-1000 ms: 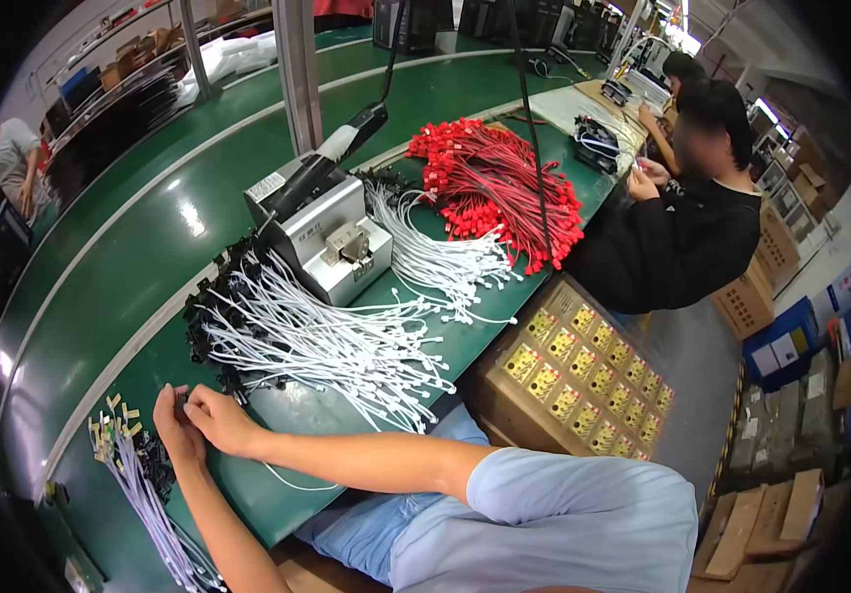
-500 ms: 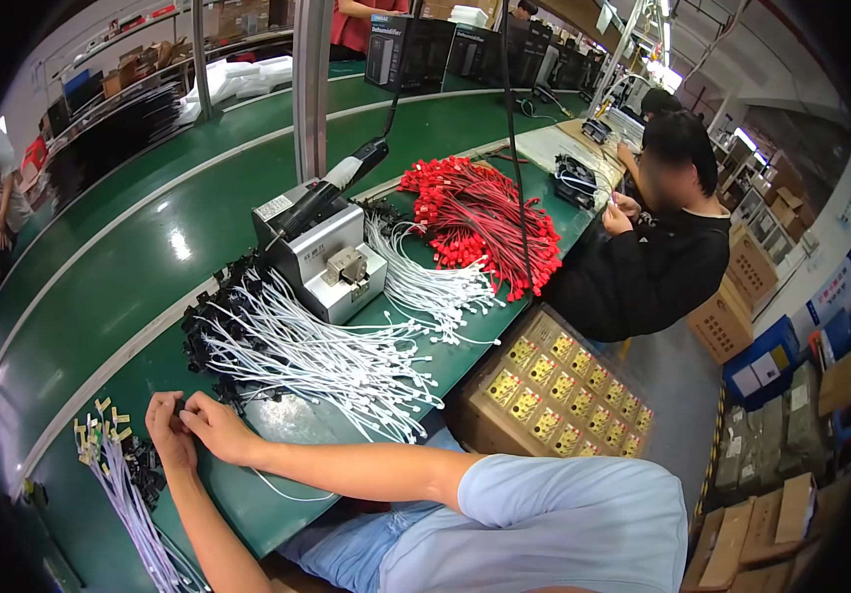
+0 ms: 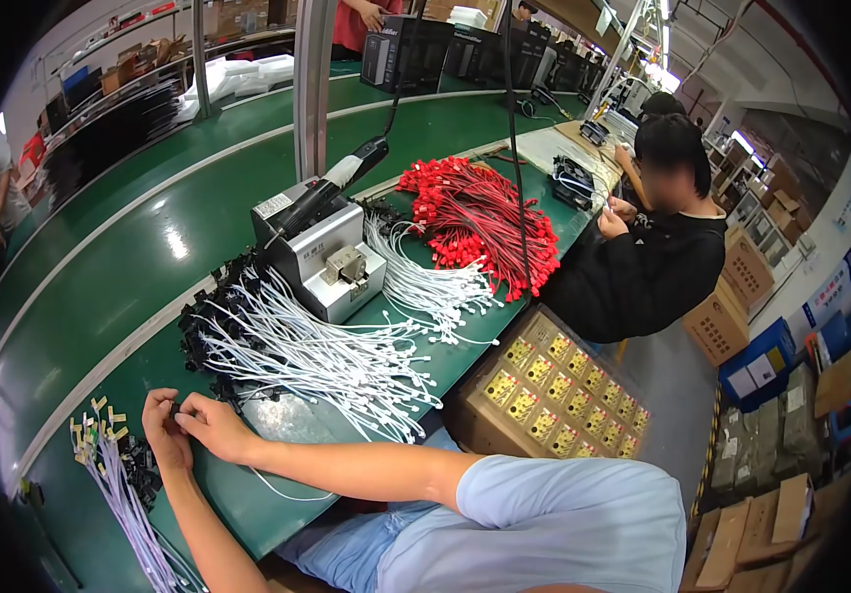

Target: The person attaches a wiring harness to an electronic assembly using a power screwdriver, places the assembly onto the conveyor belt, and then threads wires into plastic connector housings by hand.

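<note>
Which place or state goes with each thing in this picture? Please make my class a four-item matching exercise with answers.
Things
1. Left hand and right hand
2. Red cables
3. Lilac cables
4. Yellow pieces

Places and states
A. Set in rows at the top of a cardboard box
B. Beside the left forearm
C. Close together at a small dark piece
D. Heaped on the green bench, nearest the person in black

Pairs: 1-C, 2-D, 3-B, 4-A
</note>
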A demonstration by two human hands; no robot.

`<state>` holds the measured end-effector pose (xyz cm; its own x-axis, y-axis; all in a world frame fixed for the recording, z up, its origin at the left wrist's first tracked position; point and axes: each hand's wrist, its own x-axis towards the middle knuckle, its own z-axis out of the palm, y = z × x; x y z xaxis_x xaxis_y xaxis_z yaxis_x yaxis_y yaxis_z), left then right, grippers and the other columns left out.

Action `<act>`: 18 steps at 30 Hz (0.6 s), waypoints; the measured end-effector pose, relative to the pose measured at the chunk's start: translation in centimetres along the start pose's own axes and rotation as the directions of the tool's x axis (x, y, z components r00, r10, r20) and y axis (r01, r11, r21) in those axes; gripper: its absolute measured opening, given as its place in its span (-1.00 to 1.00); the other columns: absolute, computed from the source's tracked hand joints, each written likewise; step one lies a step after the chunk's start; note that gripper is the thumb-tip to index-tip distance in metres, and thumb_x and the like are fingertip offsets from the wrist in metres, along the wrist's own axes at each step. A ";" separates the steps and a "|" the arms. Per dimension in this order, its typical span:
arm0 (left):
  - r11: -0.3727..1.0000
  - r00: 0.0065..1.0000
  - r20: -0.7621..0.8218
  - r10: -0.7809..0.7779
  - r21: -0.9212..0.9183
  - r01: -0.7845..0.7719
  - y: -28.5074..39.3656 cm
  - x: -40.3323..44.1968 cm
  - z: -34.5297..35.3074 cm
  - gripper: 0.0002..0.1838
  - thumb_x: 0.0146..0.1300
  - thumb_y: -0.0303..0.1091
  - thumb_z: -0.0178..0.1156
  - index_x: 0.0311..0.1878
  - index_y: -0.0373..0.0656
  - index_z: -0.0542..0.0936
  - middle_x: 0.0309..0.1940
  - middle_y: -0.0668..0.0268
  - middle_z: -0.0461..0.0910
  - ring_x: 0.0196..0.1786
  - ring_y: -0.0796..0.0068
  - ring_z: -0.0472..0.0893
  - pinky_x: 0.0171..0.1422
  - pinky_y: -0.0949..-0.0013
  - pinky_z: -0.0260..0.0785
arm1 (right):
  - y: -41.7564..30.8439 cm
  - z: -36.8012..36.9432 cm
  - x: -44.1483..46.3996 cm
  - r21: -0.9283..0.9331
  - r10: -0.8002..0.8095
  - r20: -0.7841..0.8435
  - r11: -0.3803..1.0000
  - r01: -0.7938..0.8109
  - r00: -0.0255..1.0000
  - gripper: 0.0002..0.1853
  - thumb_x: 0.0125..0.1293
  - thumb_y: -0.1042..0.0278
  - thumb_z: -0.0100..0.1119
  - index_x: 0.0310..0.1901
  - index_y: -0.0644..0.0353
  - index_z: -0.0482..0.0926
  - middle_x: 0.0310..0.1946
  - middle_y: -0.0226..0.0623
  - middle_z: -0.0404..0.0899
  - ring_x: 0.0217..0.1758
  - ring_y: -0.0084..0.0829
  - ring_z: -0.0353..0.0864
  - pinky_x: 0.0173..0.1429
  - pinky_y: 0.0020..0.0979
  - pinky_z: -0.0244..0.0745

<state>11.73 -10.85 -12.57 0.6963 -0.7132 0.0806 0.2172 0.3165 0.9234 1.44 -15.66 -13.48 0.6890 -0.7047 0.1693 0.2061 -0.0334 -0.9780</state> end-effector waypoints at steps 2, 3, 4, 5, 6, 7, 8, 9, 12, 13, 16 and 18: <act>1.000 0.999 0.032 -0.007 -0.001 0.007 0.0 0.3 -0.6 -0.84 0.13 -0.30 0.06 -0.35 -0.20 0.50 -0.53 0.50 0.34 -0.51 0.75 0.27 -0.54 0.60 0.05 | 0.1 0.0 0.2 0.028 -0.001 0.005 1.000 0.001 1.000 -0.85 0.32 0.36 0.10 -0.32 0.26 0.46 -0.59 -0.45 0.48 -0.58 -0.71 0.33 -0.48 -0.53 0.25; 1.000 0.998 0.061 -0.019 -0.003 0.019 -0.1 0.3 -0.8 -0.83 0.12 -0.29 0.06 -0.35 -0.20 0.50 -0.53 0.50 0.33 -0.51 0.74 0.26 -0.54 0.60 0.04 | 0.2 0.0 0.2 0.025 -0.008 0.004 1.000 0.008 1.000 -0.85 0.31 0.36 0.11 -0.32 0.26 0.46 -0.59 -0.45 0.48 -0.57 -0.72 0.33 -0.48 -0.53 0.25; 1.000 0.998 0.062 -0.020 0.000 0.020 -0.3 0.4 -0.9 -0.83 0.12 -0.29 0.06 -0.35 -0.20 0.50 -0.53 0.50 0.33 -0.51 0.74 0.26 -0.54 0.60 0.04 | 0.3 0.1 0.2 0.023 -0.013 0.003 1.000 0.013 1.000 -0.85 0.31 0.36 0.11 -0.32 0.27 0.47 -0.59 -0.45 0.49 -0.57 -0.72 0.34 -0.47 -0.53 0.25; 1.000 0.999 0.052 -0.006 0.011 0.005 -0.3 0.4 -0.9 -0.84 0.13 -0.30 0.06 -0.35 -0.21 0.49 -0.53 0.49 0.32 -0.51 0.74 0.26 -0.54 0.59 0.03 | 0.4 0.1 0.2 0.025 -0.012 0.002 1.000 0.012 1.000 -0.85 0.31 0.36 0.11 -0.32 0.27 0.47 -0.59 -0.45 0.49 -0.57 -0.72 0.34 -0.47 -0.53 0.25; 1.000 0.999 0.041 0.009 0.022 -0.010 -0.3 0.3 -1.0 -0.84 0.13 -0.31 0.06 -0.36 -0.21 0.49 -0.54 0.49 0.32 -0.52 0.74 0.26 -0.55 0.59 0.02 | 0.5 0.0 0.3 0.018 0.004 0.009 1.000 -0.005 1.000 -0.85 0.31 0.36 0.11 -0.32 0.27 0.47 -0.59 -0.45 0.49 -0.57 -0.72 0.34 -0.48 -0.53 0.25; 1.000 0.999 0.041 0.008 0.026 -0.009 -0.4 0.4 -1.2 -0.84 0.13 -0.31 0.06 -0.36 -0.21 0.49 -0.54 0.49 0.32 -0.52 0.74 0.26 -0.55 0.59 0.02 | 0.6 0.1 0.3 0.010 0.022 0.017 1.000 -0.022 1.000 -0.86 0.31 0.36 0.11 -0.32 0.26 0.48 -0.59 -0.45 0.49 -0.57 -0.73 0.34 -0.48 -0.53 0.25; 0.999 0.998 0.056 0.003 0.035 -0.005 -0.5 0.5 -1.4 -0.85 0.14 -0.32 0.05 -0.36 -0.21 0.49 -0.53 0.49 0.32 -0.52 0.74 0.26 -0.54 0.60 0.02 | 0.6 0.1 0.2 0.012 0.022 0.017 1.000 -0.022 1.000 -0.86 0.31 0.36 0.11 -0.32 0.26 0.48 -0.59 -0.45 0.49 -0.57 -0.73 0.34 -0.48 -0.53 0.25; 0.999 0.997 0.071 0.000 0.042 -0.003 -0.6 0.6 -1.4 -0.86 0.14 -0.33 0.05 -0.37 -0.21 0.49 -0.53 0.48 0.32 -0.52 0.74 0.26 -0.54 0.60 0.02 | 0.6 0.1 0.2 0.001 0.018 0.012 1.000 -0.018 1.000 -0.85 0.31 0.36 0.11 -0.32 0.27 0.48 -0.60 -0.45 0.49 -0.57 -0.73 0.34 -0.49 -0.53 0.24; 0.998 0.998 0.049 0.032 0.058 -0.035 -0.4 0.4 -0.9 -0.87 0.14 -0.35 0.04 -0.38 -0.21 0.48 -0.53 0.48 0.33 -0.52 0.75 0.25 -0.55 0.61 0.01 | 0.3 0.1 0.2 -0.007 0.010 0.007 1.000 -0.010 1.000 -0.85 0.30 0.36 0.12 -0.33 0.27 0.47 -0.62 -0.45 0.47 -0.58 -0.73 0.31 -0.51 -0.52 0.21; 0.998 0.998 0.049 0.033 0.058 -0.036 -0.4 0.4 -1.1 -0.87 0.14 -0.35 0.04 -0.38 -0.21 0.48 -0.53 0.48 0.33 -0.52 0.75 0.25 -0.55 0.61 0.01 | 0.3 0.1 0.1 -0.003 0.008 0.007 1.000 -0.008 1.000 -0.84 0.30 0.35 0.12 -0.33 0.27 0.47 -0.63 -0.46 0.46 -0.59 -0.73 0.30 -0.52 -0.51 0.19; 0.999 0.996 0.091 0.016 0.026 -0.018 -0.5 0.5 -1.6 -0.87 0.13 -0.35 0.05 -0.39 -0.21 0.47 -0.52 0.47 0.34 -0.49 0.73 0.27 -0.49 0.61 0.05 | 0.1 0.0 0.0 -0.036 0.005 0.007 0.999 -0.005 1.000 -0.83 0.31 0.33 0.12 -0.33 0.27 0.46 -0.65 -0.46 0.44 -0.60 -0.73 0.26 -0.54 -0.51 0.15; 0.999 0.995 0.094 0.037 0.030 -0.040 -0.6 0.6 -1.7 -0.87 0.12 -0.35 0.06 -0.40 -0.22 0.46 -0.51 0.46 0.35 -0.45 0.70 0.28 -0.39 0.60 0.10 | 0.0 0.1 -0.1 -0.028 0.008 0.001 1.000 -0.008 1.000 -0.82 0.29 0.34 0.12 -0.35 0.28 0.46 -0.65 -0.40 0.45 -0.61 -0.67 0.30 -0.52 -0.46 0.20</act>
<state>13.15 -10.43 -13.72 0.6362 -0.7570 0.1494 0.1692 0.3258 0.9302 1.48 -15.51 -13.51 0.6912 -0.7045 0.1613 0.1809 -0.0474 -0.9824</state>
